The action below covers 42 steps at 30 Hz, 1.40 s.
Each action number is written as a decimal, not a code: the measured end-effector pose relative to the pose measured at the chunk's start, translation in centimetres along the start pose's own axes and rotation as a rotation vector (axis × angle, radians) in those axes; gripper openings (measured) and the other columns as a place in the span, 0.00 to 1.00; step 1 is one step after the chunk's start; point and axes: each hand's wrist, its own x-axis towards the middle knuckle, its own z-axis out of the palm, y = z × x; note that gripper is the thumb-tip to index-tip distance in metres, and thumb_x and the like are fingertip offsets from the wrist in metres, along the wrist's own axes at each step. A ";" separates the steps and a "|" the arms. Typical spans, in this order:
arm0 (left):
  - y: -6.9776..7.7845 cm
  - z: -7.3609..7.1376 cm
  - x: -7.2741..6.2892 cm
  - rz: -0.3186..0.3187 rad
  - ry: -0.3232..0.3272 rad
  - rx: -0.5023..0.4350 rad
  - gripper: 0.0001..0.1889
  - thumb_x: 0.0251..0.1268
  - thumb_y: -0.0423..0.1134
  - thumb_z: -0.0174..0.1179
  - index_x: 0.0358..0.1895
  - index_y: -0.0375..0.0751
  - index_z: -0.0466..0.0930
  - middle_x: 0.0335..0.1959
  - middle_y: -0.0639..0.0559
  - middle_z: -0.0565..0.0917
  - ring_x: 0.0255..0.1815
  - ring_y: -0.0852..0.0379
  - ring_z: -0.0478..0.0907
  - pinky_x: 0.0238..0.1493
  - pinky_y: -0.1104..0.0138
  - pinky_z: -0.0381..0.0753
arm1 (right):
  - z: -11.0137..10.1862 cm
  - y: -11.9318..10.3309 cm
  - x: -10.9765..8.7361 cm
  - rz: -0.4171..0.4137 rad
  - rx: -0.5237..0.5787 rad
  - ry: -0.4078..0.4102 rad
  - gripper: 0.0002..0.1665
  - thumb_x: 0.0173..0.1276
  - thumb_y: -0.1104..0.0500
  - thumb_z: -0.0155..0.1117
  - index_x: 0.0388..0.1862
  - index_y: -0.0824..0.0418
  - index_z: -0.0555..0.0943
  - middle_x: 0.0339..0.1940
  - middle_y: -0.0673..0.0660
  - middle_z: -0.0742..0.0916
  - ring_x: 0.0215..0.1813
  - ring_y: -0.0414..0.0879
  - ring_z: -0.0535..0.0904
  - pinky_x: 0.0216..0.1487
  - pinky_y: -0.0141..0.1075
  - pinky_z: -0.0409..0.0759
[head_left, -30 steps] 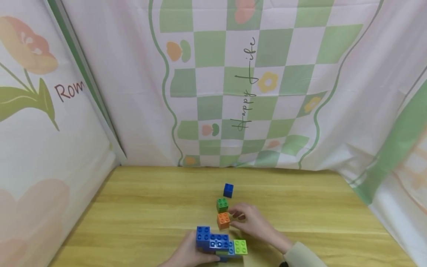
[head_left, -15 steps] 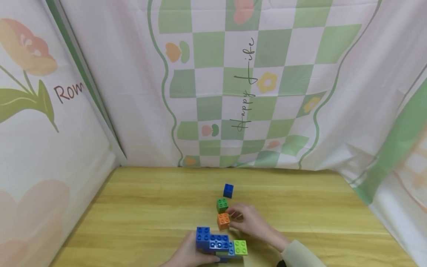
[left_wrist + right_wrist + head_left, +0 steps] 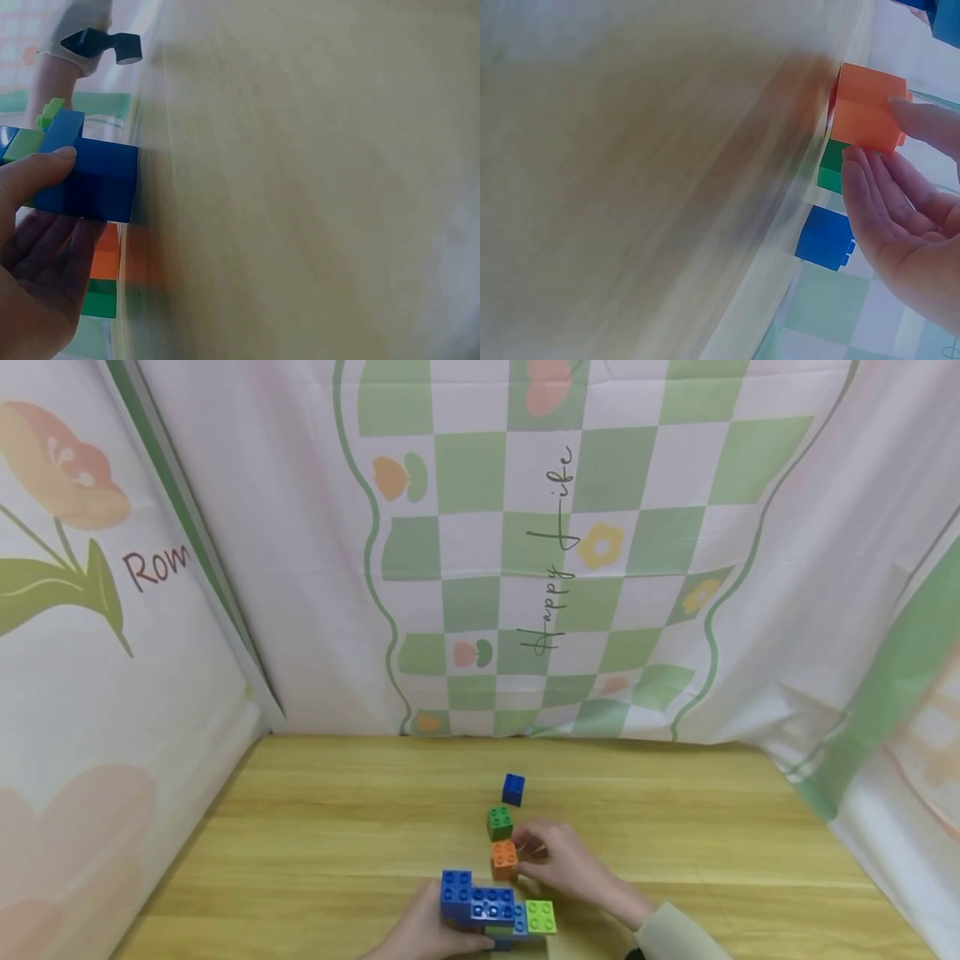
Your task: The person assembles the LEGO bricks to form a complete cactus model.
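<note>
My left hand point(image 3: 423, 927) grips an assembly of toy building bricks point(image 3: 492, 903) with its thumb on the near side. The assembly joins several blue bricks with lime-green ones; a lime brick point(image 3: 541, 917) sits at its right end. My right hand point(image 3: 566, 864) pinches an orange brick point(image 3: 504, 860) standing on the table. In the right wrist view, its thumb lies on one face of the orange brick point(image 3: 868, 106) and the fingertips on another. Just behind stands a green brick point(image 3: 499, 823), and farther back a blue brick point(image 3: 513, 790).
The wooden table point(image 3: 337, 827) ends at a printed curtain point(image 3: 472, 543) at the back. Another cloth panel point(image 3: 112, 693) borders the left side, and folded curtain hangs at the right. A dark device point(image 3: 97, 45) is worn on the right wrist.
The orange brick has shifted slightly toward the person, widening the gap to the green brick. My right fingers have closed in on it. The left hand and its assembly hold nearly still.
</note>
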 end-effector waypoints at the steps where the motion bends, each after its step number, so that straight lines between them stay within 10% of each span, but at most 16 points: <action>1: 0.0 0.0 0.0 -0.003 0.001 -0.001 0.25 0.49 0.32 0.74 0.54 0.51 0.82 0.49 0.53 0.89 0.50 0.58 0.86 0.54 0.67 0.85 | 0.0 0.0 0.0 0.001 0.003 -0.001 0.15 0.58 0.63 0.73 0.43 0.63 0.82 0.40 0.57 0.88 0.39 0.46 0.85 0.40 0.27 0.85; 42: -0.3 -0.1 0.1 -0.021 0.032 0.087 0.26 0.49 0.38 0.76 0.55 0.54 0.81 0.49 0.56 0.89 0.51 0.59 0.86 0.57 0.61 0.84 | -2.2 -1.9 -3.7 0.064 0.050 0.087 0.15 0.62 0.54 0.72 0.44 0.58 0.81 0.40 0.56 0.89 0.40 0.43 0.86 0.40 0.27 0.85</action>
